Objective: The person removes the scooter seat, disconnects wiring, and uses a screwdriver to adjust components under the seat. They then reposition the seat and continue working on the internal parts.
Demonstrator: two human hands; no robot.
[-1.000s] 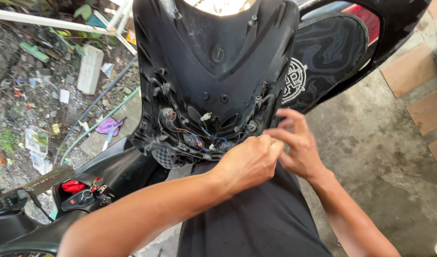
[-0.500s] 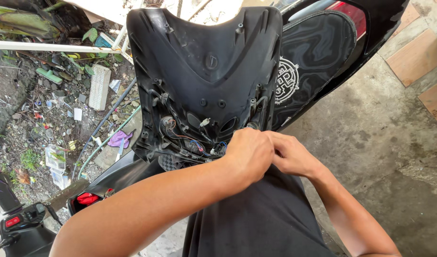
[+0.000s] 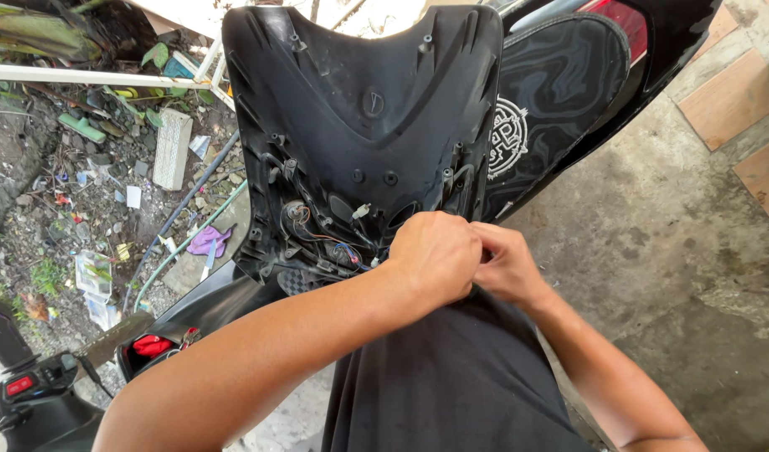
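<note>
- Black plastic scooter panel stands upright w/ its inner side facing the camera, lower edge resting near the person's lap; it's directly in front of both hands.
- Left hand is curled into a loose fist at the panel's bottom right edge, knuckles up. Fingers are tucked under, so can't tell what they pinch, if anything.
- Right hand is just beside the left, touching it; fingertips bent in toward the left hand. What's between them is hidden – can't tell the grip.
- Wiring bundle sits low on the panel's inner side, just left of the left hand: thin wires, red, blue & black, w/ a small white connector above them.
- Panel material: matte, dusty moulded plastic, shield shape, wide at top, narrowing down; ribs, raised screw posts & round holes over the surface.
- Scooter seat behind panel on the right: black, wavy pattern, w/ a white round emblem; red tail light at top.
- Counts: 1 panel, 2 hands, 1 seat, 1 white connector.
- Person wears black cloth across the lap.
- Left ground: dirt w/ litter, a white slotted block, a purple scrap, 2 hoses running diagonal.
- Right ground: rough grey concrete.
- Bottom left: handlebar switch w/ red button.
</note>
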